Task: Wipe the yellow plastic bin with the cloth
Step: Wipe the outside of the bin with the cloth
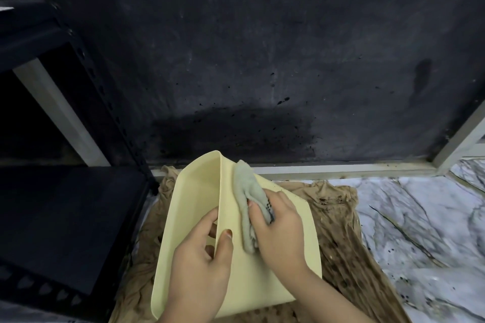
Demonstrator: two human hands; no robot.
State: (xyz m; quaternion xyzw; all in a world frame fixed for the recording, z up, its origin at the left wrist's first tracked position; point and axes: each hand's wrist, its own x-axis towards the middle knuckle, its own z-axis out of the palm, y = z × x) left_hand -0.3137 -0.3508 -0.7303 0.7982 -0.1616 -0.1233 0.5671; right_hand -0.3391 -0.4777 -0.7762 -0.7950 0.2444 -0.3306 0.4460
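Note:
The pale yellow plastic bin (194, 196) is tipped on its side at the lower centre, its opening facing left. My left hand (199, 267) grips its upper rim, thumb on the outer wall and fingers inside. My right hand (278, 231) presses a crumpled grey-green cloth (245, 189) against the outer wall of the bin. The cloth runs from near the bin's far corner down under my palm.
A stained brown fabric (341, 233) lies under the bin on a white marbled floor (425, 217). A black metal shelf rack (65, 207) stands close on the left. A dark, spattered wall (262, 47) with a pale baseboard rises just behind.

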